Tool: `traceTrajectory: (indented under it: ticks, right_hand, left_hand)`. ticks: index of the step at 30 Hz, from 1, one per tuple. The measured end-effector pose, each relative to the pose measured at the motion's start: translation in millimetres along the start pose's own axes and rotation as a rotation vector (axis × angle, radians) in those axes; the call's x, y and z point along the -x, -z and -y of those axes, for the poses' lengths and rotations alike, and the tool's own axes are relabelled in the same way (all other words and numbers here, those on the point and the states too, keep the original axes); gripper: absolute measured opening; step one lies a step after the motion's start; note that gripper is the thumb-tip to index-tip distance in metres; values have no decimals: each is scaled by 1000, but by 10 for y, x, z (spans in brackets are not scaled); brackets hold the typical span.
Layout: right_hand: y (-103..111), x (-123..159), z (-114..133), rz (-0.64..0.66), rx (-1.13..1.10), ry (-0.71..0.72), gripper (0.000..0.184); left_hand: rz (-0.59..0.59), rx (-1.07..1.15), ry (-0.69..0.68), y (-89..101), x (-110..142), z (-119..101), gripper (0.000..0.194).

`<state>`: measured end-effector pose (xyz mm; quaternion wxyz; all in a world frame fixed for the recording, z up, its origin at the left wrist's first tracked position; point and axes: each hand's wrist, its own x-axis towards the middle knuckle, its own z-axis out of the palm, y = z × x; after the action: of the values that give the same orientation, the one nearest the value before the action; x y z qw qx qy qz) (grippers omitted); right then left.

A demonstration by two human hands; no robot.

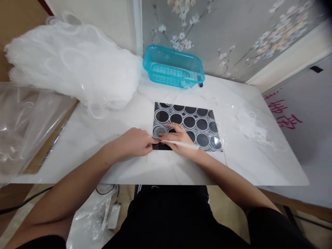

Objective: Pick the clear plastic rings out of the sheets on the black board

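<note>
A black sheet (207, 122) printed with rows of grey circles lies on the white marble table (109, 162). My left hand (135, 141) pinches a clear ring-shaped piece (158, 131) at the sheet's near-left corner. My right hand (178, 138) rests on the sheet beside it, fingertips touching the same piece, and it holds a thin white stick (185, 145) that points to the right. Both hands meet over that corner.
A large heap of clear plastic rings (75, 65) fills the table's back left. A turquoise plastic basket (176, 67) stands at the back by the wall. Loose clear bits (250, 126) lie at the right. Clear plastic sheeting (23, 121) covers the left side.
</note>
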<state>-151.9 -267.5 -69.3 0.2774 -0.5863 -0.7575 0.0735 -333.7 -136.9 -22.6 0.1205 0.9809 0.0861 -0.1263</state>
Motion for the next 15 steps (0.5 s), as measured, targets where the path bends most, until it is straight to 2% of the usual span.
traceTrajectory:
  ticks: [4,7,8,10,11,13,15]
  right_hand:
    - [-18,-78,-57,7,299,313,20]
    - [46,-300,-228,-85,385,337,17]
    - [122,-385,-308,-169,405,279,16]
    - [386,-503,-484,-416,434,92,17]
    - [574,-508,-577,-627,441,-43,18]
    - [1023,-362,-763,-819,461,-177,25]
    - [1492,-2,-937,-1054,531,-312,26]
  left_hand:
    - [78,122,42,23,-1,61,33]
    - [116,242,63,9,1,95,38]
    - [114,280,54,2,3,99,40]
    - [91,340,22,-6,6,100,41]
    - [78,357,8,-5,7,99,41]
    - [71,361,-3,4,7,100,41]
    - [71,338,0,21,4,109,41]
